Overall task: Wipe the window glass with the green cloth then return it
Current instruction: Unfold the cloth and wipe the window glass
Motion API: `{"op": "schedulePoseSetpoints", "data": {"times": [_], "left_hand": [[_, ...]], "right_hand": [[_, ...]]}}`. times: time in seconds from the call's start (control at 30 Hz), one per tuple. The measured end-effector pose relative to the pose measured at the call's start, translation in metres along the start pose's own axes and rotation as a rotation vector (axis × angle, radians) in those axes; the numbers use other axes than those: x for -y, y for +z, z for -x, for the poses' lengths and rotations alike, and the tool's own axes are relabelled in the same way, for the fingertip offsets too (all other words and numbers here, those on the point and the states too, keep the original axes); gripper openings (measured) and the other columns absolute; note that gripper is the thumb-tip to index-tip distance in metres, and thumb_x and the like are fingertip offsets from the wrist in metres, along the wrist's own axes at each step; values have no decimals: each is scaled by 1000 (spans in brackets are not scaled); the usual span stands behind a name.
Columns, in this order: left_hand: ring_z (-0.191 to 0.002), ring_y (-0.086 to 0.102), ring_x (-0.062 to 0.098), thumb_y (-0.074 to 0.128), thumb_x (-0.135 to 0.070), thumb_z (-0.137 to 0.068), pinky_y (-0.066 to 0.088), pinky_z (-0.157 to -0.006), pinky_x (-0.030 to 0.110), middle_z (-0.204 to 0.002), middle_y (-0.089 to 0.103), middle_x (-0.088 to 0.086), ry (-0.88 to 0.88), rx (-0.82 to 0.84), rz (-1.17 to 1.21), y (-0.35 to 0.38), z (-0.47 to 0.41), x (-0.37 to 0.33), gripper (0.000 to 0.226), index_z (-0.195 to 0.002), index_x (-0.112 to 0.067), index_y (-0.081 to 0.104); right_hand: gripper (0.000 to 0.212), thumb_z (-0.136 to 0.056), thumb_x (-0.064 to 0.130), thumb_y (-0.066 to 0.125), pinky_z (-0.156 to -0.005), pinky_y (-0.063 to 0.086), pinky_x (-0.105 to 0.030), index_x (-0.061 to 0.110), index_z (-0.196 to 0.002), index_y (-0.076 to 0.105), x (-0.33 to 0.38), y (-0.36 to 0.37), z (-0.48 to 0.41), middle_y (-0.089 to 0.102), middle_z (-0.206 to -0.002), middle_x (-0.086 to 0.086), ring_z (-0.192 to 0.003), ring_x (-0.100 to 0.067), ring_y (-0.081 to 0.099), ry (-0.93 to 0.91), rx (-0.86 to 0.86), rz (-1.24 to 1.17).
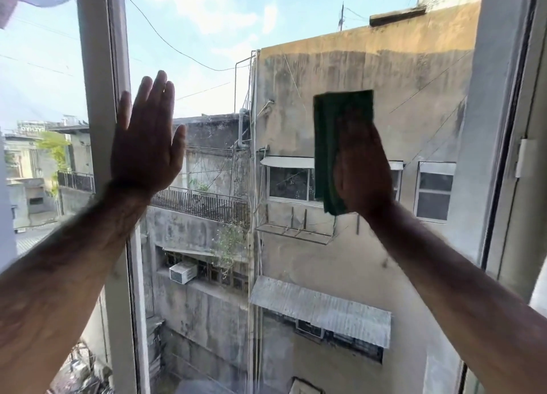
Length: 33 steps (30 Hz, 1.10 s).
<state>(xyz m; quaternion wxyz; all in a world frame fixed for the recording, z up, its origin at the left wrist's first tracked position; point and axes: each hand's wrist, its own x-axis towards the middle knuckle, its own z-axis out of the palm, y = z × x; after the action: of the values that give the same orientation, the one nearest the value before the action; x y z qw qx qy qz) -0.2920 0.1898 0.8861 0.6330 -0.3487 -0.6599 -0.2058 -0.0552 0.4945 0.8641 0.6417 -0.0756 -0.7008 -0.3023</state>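
Right hand (pixel 362 171) flat, pressing green cloth (pixel 334 144) on window glass (pixel 225 67), fingers hidden; left hand (pixel 146 144) open, empty.

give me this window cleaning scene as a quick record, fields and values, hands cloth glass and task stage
left hand: open and flat, fingers up, by the white window frame, holding nothing
right hand: pressing the green cloth flat against the glass
green cloth: folded into a tall rectangle, partly covered by the right hand
window glass: large pane, faint streaks visible low down
outside view: weathered buildings and sky
task stage: wiping under way, cloth not yet returned
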Motion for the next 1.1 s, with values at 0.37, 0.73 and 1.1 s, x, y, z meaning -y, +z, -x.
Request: {"op": "schedulePoseSetpoints", "data": {"times": [0.37, 0.73, 1.1], "left_hand": [[-167, 8, 27, 27, -36, -110, 11, -135, 53, -179, 9, 11, 12, 0, 5, 1, -2, 2, 67, -168, -7, 10], [-167, 10, 28, 26, -36, -110, 12, -135, 55, -179, 11, 11, -9, 4, 0, -1, 0, -1, 66, -168, -7, 12], [-167, 8, 28, 30, -34, -110, 10, -135, 54, -179, 10, 12, 7, 10, 13, 3, 0, 3, 67, -168, -7, 10]], "right_hand": [[63, -109, 23, 24, -129, 21, -59, -10, -160, 11, 120, 5, -47, 15, -169, -33, -160, -45, 9, -76, 135, -62], [53, -109, 17, 29, -122, 37, -61, -12, -153, 36, 9, -6, -72, 42, -157, -34, -149, -47, 40, 509, -142, -154], [64, -109, 29, 15, -132, 17, -54, -3, -163, 3, 101, -2, -28, 8, -173, -26, -162, -38, 6, -521, 291, 27]]}}
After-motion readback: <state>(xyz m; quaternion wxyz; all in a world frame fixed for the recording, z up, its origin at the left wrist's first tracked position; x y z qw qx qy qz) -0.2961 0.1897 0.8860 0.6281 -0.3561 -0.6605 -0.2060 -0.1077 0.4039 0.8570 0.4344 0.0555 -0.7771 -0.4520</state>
